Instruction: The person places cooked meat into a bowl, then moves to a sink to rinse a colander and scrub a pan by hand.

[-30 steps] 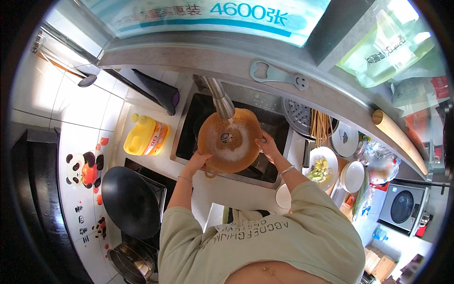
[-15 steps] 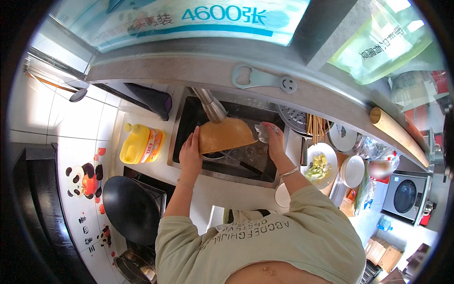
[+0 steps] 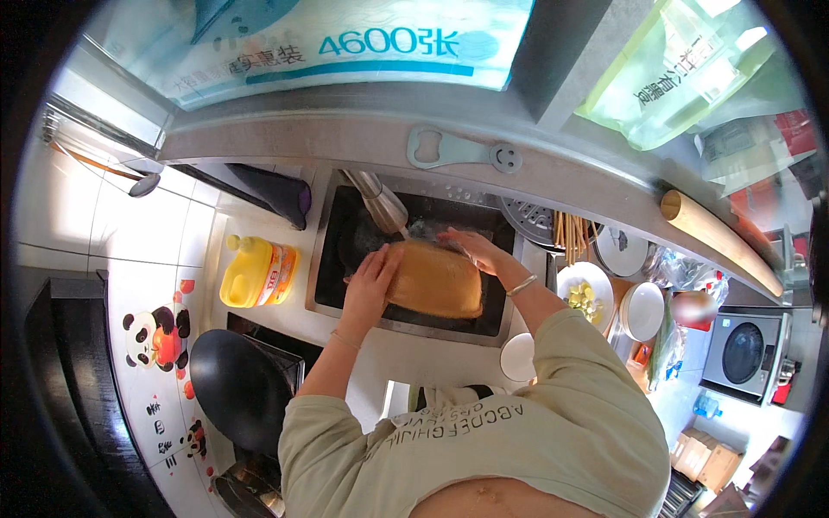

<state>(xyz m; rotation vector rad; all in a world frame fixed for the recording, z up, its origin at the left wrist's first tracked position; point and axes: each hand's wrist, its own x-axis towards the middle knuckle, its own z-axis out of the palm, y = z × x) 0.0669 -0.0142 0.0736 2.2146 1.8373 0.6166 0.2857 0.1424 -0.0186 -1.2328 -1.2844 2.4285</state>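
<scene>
A tan, wood-coloured cutting board (image 3: 434,281) with rounded corners is held tilted over the dark sink (image 3: 337,268), below the steel faucet (image 3: 385,210). My left hand (image 3: 370,278) grips its left edge, fingers lying over the upper face. My right hand (image 3: 480,252) is at the board's far right edge, fingers bent and somewhat blurred. Something shiny and crumpled shows under those fingers, too hidden to name. Thin water seems to run from the faucet's mouth onto the board's far edge. The sink's bottom is mostly hidden behind the board.
A yellow jug (image 3: 259,272) stands left of the sink, a black wok (image 3: 240,390) nearer on the stove. To the right are a plate of cut vegetables (image 3: 596,274), white bowls (image 3: 643,312) and chopsticks (image 3: 572,237). A shelf (image 3: 328,142) with a bottle opener (image 3: 464,151) overhangs the sink.
The board has turned and shifted right and nearer, showing more of its broad face. My left hand moved right with it; my right hand came from its right side to its far edge.
</scene>
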